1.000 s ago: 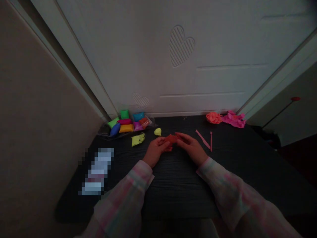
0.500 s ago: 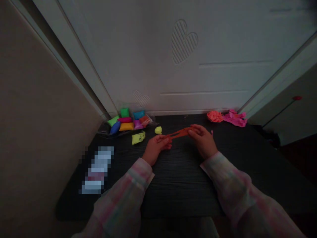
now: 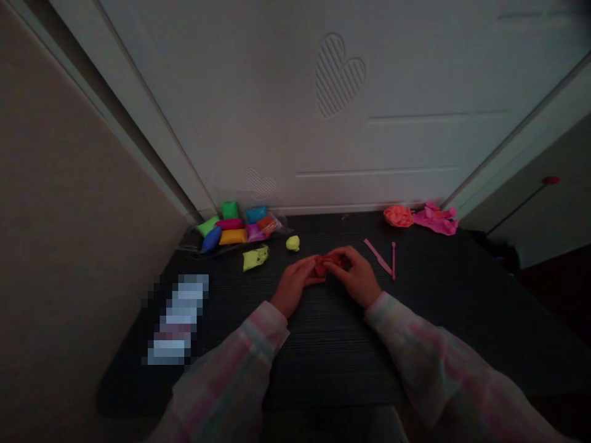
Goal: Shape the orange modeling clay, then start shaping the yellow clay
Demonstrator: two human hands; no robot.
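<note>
Two hands [image 3: 321, 277] closed on orange clay [image 3: 322, 266], yellow lump [image 3: 292, 243] just beyond, pink tools [image 3: 386, 261] rightward

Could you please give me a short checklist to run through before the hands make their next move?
- Red clay held: ok, between the left hand and right hand.
- Pink modelling tools free to pick up: ok, on the table to the right.
- Yellow clay lump apart from the red: ok.
- Yellow packet sealed: cannot tell.
- Good light: not ok, the scene is dim.
</note>
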